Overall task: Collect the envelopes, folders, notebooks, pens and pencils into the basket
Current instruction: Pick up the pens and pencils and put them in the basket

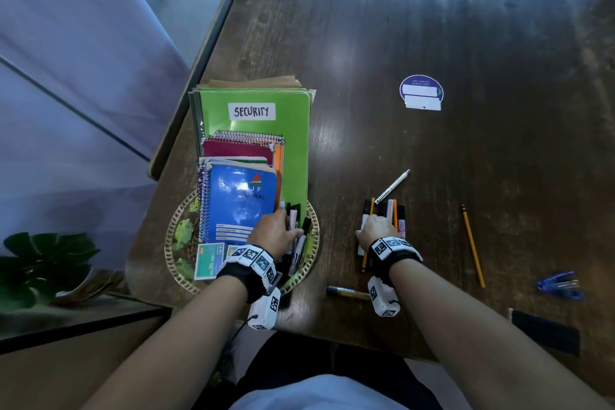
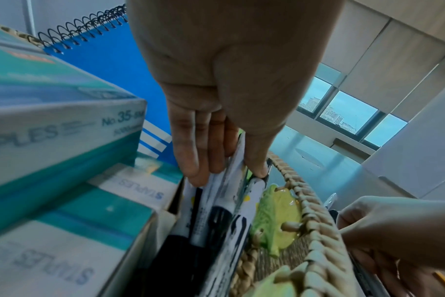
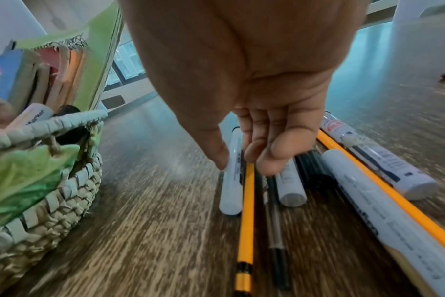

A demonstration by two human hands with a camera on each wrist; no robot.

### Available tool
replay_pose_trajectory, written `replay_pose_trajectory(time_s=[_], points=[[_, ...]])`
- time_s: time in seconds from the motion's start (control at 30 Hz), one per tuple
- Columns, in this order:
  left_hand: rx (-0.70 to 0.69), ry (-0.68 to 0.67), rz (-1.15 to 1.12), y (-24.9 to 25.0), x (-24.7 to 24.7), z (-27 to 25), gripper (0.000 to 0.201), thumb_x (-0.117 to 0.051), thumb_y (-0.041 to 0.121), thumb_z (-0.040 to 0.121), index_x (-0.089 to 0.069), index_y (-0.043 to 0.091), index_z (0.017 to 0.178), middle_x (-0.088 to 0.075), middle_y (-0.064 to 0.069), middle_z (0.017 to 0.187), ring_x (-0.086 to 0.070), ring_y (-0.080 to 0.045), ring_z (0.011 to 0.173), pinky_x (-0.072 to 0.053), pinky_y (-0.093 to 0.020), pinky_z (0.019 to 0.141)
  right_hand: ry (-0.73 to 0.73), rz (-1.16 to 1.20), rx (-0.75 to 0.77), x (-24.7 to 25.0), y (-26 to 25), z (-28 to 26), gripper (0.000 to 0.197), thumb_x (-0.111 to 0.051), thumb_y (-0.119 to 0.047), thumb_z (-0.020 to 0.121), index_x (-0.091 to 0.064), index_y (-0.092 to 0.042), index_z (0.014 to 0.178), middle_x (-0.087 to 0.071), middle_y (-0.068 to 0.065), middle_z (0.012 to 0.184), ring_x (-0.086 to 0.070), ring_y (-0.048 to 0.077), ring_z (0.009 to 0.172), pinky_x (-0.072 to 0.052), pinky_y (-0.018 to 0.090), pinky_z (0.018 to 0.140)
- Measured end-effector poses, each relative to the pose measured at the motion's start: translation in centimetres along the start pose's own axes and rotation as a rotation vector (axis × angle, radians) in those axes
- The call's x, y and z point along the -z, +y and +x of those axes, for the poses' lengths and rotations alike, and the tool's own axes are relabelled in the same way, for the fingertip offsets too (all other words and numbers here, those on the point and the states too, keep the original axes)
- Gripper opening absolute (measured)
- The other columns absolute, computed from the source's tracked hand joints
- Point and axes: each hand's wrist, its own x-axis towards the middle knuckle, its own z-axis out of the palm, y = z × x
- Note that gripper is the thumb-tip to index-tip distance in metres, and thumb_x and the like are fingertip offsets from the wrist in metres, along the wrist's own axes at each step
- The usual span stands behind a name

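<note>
Now the left hand [image 2: 216, 96] pinches markers [image 2: 216, 217] down inside the basket [image 1: 311, 263] at the table's [image 1: 432, 27] near-left edge, seemingly to seat them; the right hand [image 1: 379, 230] curls over loose pens [image 3: 290, 180] beside it, probably gathering them.

Basket floor: mostly hidden under the blue notebook [image 1: 240, 206], the staples boxes [image 1: 210, 260] and the left hand [image 1: 271, 232].
Envelopes [image 1: 266, 81]: only the top edges show behind the green folder [image 1: 259, 130].
Right fingertips [image 3: 268, 162]: hide the marker [image 3: 290, 180] middles.
Sticker [image 1: 421, 92] text: too small to read.
Blue pens [image 1: 560, 285]: blurred, count unclear.
</note>
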Motion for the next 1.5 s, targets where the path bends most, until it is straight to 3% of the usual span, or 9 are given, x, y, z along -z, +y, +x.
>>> replay_pose_trajectory(time_s=[0.17,0.27,0.37,0.57,0.7,0.87,1.03,1.23,1.5], points=[[0.009,-0.011,0.002,-0.3,0.3,0.0,0.040,-0.063,0.054,0.089,-0.053,0.015,0.088,-0.061,-0.005,0.080,-0.060,-0.026,0.077,-0.047,-0.036,0.064,-0.005,0.031,-0.038,-0.1,-0.5,-0.3,0.023,-0.053,-0.023,0.097,-0.060,-0.007,0.112,-0.061,0.014,0.116,-0.063,0.029,0.103,-0.055,0.041,0.088],[-0.025,0.016,-0.049,-0.2,0.7,0.0,0.036,-0.061,0.050,0.091,-0.054,0.015,0.087,-0.063,-0.006,0.080,-0.061,-0.026,0.078,-0.053,-0.041,0.070,0.008,0.151,-0.085,-0.2,-0.6,-0.7,0.023,-0.057,-0.024,0.094,-0.061,-0.005,0.106,-0.054,0.008,0.109,-0.060,0.026,0.089,-0.050,0.033,0.067],[-0.066,0.058,-0.106,0.2,1.2,0.0,0.034,-0.061,0.046,0.092,-0.054,0.014,0.084,-0.062,-0.005,0.076,-0.060,-0.023,0.074,-0.053,-0.042,0.068,0.018,0.268,-0.081,-0.2,-0.7,-1.3,0.020,-0.057,-0.027,0.094,-0.058,-0.007,0.097,-0.057,0.008,0.095,-0.058,0.020,0.074,-0.044,0.029,0.059],[-0.179,0.069,-0.284,2.1,1.9,-0.1,0.029,-0.062,0.042,0.094,-0.064,0.015,0.084,-0.065,0.000,0.075,-0.062,-0.016,0.073,-0.053,-0.034,0.067,0.071,0.478,0.044,0.7,-2.0,-4.2,0.014,-0.057,-0.030,0.094,-0.057,-0.016,0.095,-0.059,0.002,0.088,-0.059,0.012,0.075,-0.052,0.030,0.063],[-0.207,0.018,-0.455,2.9,2.1,-0.1,0.025,-0.062,0.042,0.094,-0.071,0.018,0.098,-0.069,0.006,0.083,-0.067,-0.009,0.076,-0.059,-0.032,0.072,0.110,0.628,0.161,0.7,-4.0,-6.2,0.013,-0.061,-0.033,0.092,-0.058,-0.023,0.086,-0.066,-0.002,0.085,-0.066,0.013,0.075,-0.059,0.034,0.066],[-0.223,0.068,-0.435,2.8,2.8,-0.3,0.021,-0.069,0.036,0.090,-0.068,0.016,0.096,-0.065,0.007,0.080,-0.061,-0.005,0.072,-0.046,-0.009,0.060,0.109,0.677,0.288,-0.4,-6.5,-7.9,0.010,-0.062,-0.033,0.093,-0.064,-0.024,0.088,-0.069,-0.005,0.085,-0.068,0.011,0.078,-0.057,0.029,0.069],[-0.165,0.063,-0.448,0.8,3.2,-0.2,0.020,-0.071,0.034,0.089,-0.065,0.015,0.087,-0.065,0.000,0.075,-0.067,-0.021,0.073,-0.058,-0.042,0.067,0.045,0.714,0.271,-1.5,-7.5,-7.6,0.014,-0.060,-0.034,0.088,-0.069,-0.026,0.094,-0.072,-0.003,0.087,-0.072,0.015,0.076,-0.061,0.042,0.075],[-0.108,0.091,-0.338,-1.2,3.5,-0.4,0.020,-0.070,0.035,0.089,-0.062,0.019,0.082,-0.063,0.005,0.071,-0.062,-0.016,0.071,-0.046,-0.028,0.060,0.054,0.688,0.223,-2.0,-6.8,-7.2,0.013,-0.059,-0.031,0.090,-0.068,-0.025,0.096,-0.070,-0.005,0.091,-0.070,0.013,0.081,-0.062,0.040,0.074],[-0.020,0.059,-0.146,-2.9,2.3,0.1,0.030,-0.066,0.046,0.089,-0.064,0.017,0.094,-0.069,-0.002,0.089,-0.063,-0.023,0.082,-0.056,-0.037,0.074,0.087,0.605,0.149,-2.4,-4.6,-6.9,0.012,-0.055,-0.029,0.094,-0.066,-0.024,0.094,-0.069,-0.004,0.089,-0.067,0.012,0.080,-0.058,0.030,0.068]])
